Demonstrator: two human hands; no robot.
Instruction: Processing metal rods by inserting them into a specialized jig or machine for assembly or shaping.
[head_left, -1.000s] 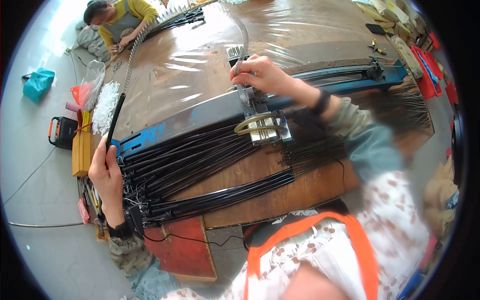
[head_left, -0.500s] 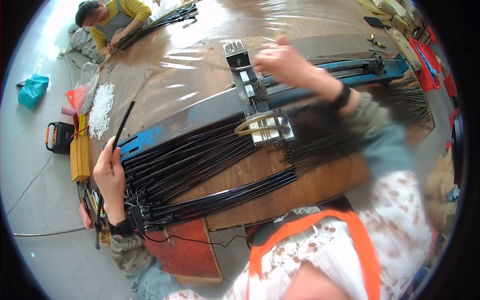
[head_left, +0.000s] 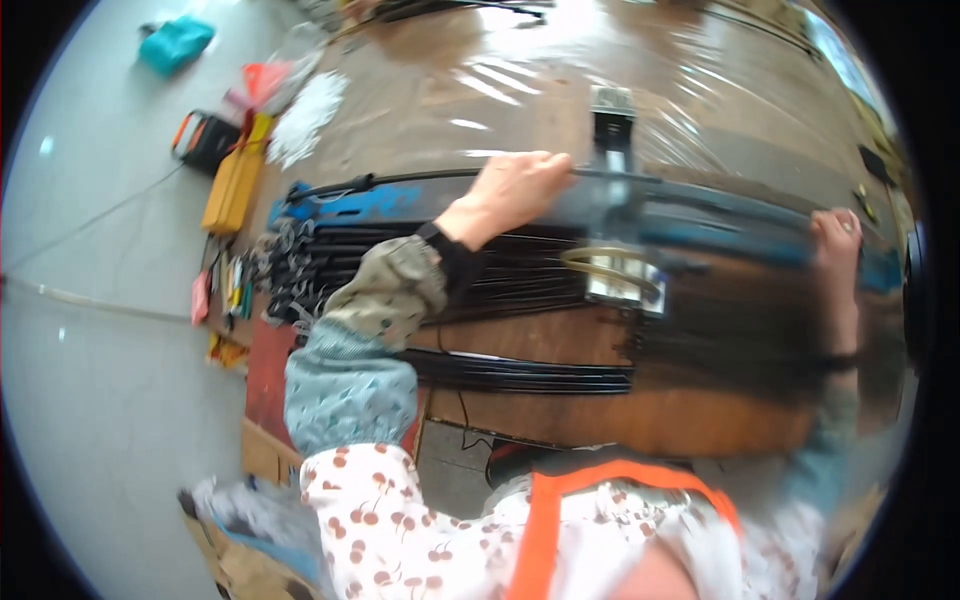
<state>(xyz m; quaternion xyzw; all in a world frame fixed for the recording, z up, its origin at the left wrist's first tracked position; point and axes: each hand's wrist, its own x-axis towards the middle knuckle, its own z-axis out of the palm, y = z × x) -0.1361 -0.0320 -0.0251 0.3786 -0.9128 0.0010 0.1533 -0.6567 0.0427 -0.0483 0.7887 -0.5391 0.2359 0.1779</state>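
My left hand [head_left: 520,195] is closed round a long, thin black tube [head_left: 420,177] above the blue metal beam [head_left: 395,203]. The tube runs along the beam, and its thicker fitting lies over the beam's left end. Just right of that hand stands a metal clamp fixture [head_left: 613,125] with a looped yellowish hose [head_left: 600,255]. Far to the right, my right hand [head_left: 838,238] is closed over the beam's right part; motion blur hides what its fingers hold, if anything.
Black tubes [head_left: 500,270] lie bundled on the near side of the beam, with another bundle [head_left: 540,377] closer to me. Dark thin springs [head_left: 740,320] spread blurred at right. Left are white pieces [head_left: 305,118], a yellow box [head_left: 235,190] and a black-and-orange case [head_left: 205,140].
My left hand has moved right toward the clamp fixture; the tube it held upright now lies along the beam. My right hand went from the fixture to the far right. The view has shifted.
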